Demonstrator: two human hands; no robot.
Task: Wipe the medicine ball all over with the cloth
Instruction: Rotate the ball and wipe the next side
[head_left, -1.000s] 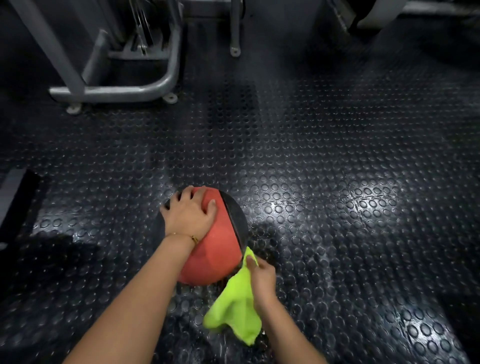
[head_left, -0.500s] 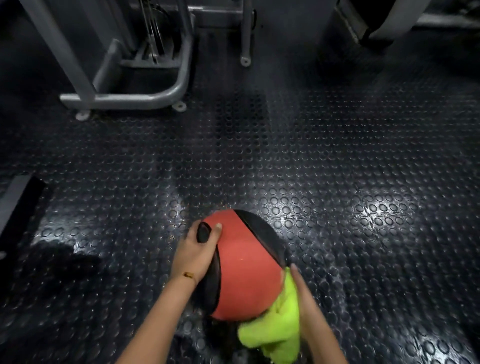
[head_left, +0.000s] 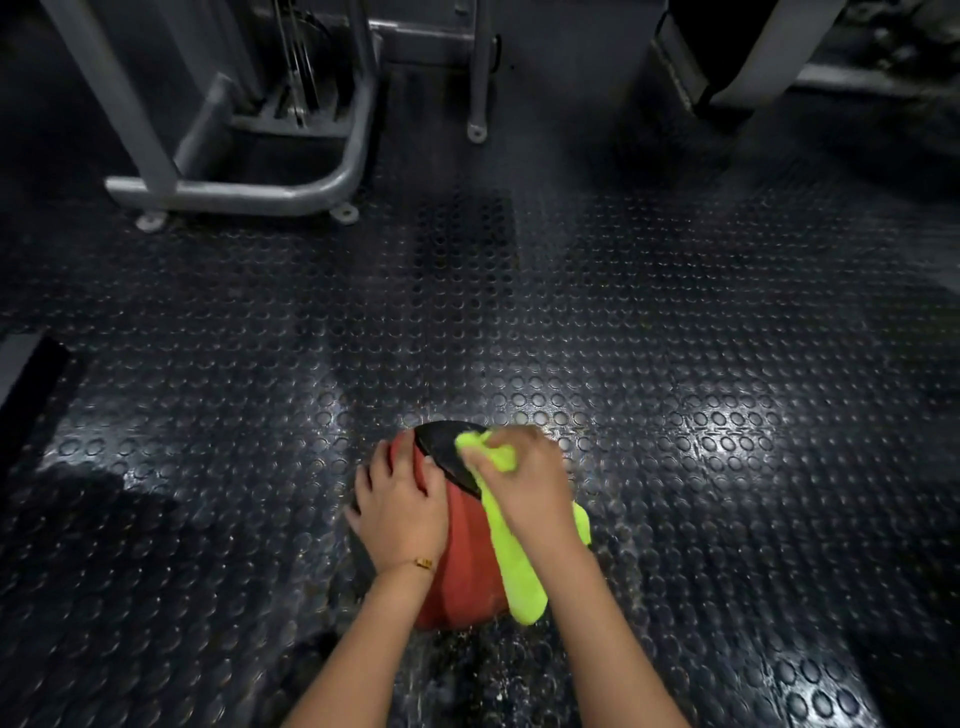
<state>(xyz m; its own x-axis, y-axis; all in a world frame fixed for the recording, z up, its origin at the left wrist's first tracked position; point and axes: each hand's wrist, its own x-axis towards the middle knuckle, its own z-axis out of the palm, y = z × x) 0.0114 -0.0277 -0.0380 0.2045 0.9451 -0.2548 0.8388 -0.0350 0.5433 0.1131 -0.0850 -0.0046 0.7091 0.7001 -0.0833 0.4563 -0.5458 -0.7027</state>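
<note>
A red and black medicine ball (head_left: 465, 566) rests on the studded rubber floor low in the middle of the head view. My left hand (head_left: 400, 512) lies spread on the ball's left side and holds it steady. My right hand (head_left: 524, 483) presses a bright yellow-green cloth (head_left: 511, 561) against the top right of the ball, over its black panel. The cloth hangs down the ball's right side, partly hidden under my right hand and wrist. The ball's far and underside faces are out of sight.
A grey steel machine frame (head_left: 234, 195) with bolted feet stands at the back left. A thin post with a foot (head_left: 477, 130) is at the back centre. A dark flat object (head_left: 23, 374) lies at the left edge. Another machine base (head_left: 737, 78) sits back right.
My right hand has carried the cloth from the floor beside the ball up onto its top right. My left hand shifted on the ball's left side, and the ball has turned.
</note>
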